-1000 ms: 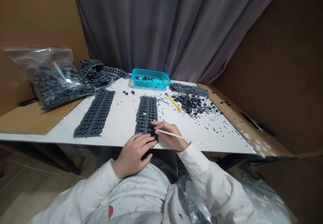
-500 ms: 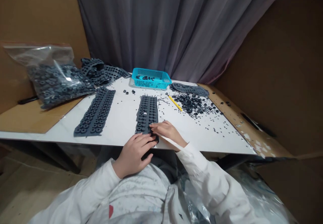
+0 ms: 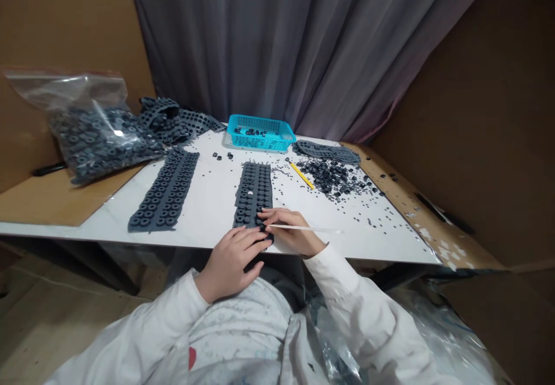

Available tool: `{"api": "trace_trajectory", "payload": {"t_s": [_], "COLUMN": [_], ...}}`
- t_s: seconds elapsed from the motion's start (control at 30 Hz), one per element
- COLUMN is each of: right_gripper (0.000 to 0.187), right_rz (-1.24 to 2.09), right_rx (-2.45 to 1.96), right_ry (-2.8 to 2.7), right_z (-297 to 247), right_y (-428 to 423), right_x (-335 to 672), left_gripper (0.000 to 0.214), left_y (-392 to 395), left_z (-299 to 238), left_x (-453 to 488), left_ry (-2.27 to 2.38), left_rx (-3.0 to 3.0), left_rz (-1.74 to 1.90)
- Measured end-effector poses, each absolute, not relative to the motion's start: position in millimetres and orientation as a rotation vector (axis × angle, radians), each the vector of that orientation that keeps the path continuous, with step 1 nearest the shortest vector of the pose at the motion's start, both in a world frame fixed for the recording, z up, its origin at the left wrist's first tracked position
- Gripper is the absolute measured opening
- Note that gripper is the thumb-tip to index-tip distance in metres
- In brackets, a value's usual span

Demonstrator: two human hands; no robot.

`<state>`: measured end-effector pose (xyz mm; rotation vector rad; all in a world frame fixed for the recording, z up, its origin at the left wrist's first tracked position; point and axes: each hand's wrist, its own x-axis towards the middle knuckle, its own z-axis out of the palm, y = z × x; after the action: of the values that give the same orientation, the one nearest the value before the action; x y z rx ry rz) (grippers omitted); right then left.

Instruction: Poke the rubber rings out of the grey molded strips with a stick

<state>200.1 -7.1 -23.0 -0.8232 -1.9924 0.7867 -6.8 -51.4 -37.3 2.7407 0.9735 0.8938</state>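
A dark grey rubber-like sheet [image 3: 255, 180] with rows of raised round parts lies lengthwise at the table's front edge, a small white bit on it. My left hand [image 3: 232, 261] rests on its near end, fingers stretched out and thumb apart. A thin white stick [image 3: 318, 229] is pinched in my right hand [image 3: 297, 236], over the near right corner of the same sheet. The stick points out to the right; its other end is hidden among the fingers. What the right fingertips touch on the sheet is too small to tell.
A second studded sheet [image 3: 166, 191] lies left. Behind are a plastic bag of dark ring-shaped parts [image 3: 106, 142], heaped sheets [image 3: 165, 122] and a blue basket [image 3: 262, 141]. To the right are a yellow-handled tool [image 3: 302, 176], a pile of small black pieces [image 3: 332, 177] and a folded sheet [image 3: 327, 152].
The white stick has swung from slanting down along the right wrist to nearly level, pointing right. My right hand has turned slightly; the left has stayed in place.
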Motion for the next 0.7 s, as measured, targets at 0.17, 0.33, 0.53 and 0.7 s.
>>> {"api": "trace_trajectory", "payload": {"t_s": [0.17, 0.33, 0.53, 0.7], "right_gripper": [0.019, 0.021, 0.022, 0.022], "right_rz": [0.678, 0.466, 0.283, 0.198], "right_rx": [-0.818, -0.816, -0.819, -0.993], "right_ry": [-2.068, -2.231, -2.333, -2.2], "right_z": [-21.0, -25.3, -29.0, -25.8], "right_y": [-6.3, -2.5, -0.7, -0.9], "right_x": [200.3, 201.4, 203.2, 201.2], "left_gripper": [0.036, 0.034, 0.035, 0.036], "left_y": [-51.4, -51.6, -52.0, -51.7], "left_z": [-36.5, -35.2, -35.2, -36.0], "left_x": [-7.1, -6.8, -6.7, -7.1], "left_ry": [0.967, 0.967, 0.975, 0.975], "left_rx": [2.739, 2.732, 2.704, 2.694], "left_rz": [0.896, 0.912, 0.892, 0.892]}}
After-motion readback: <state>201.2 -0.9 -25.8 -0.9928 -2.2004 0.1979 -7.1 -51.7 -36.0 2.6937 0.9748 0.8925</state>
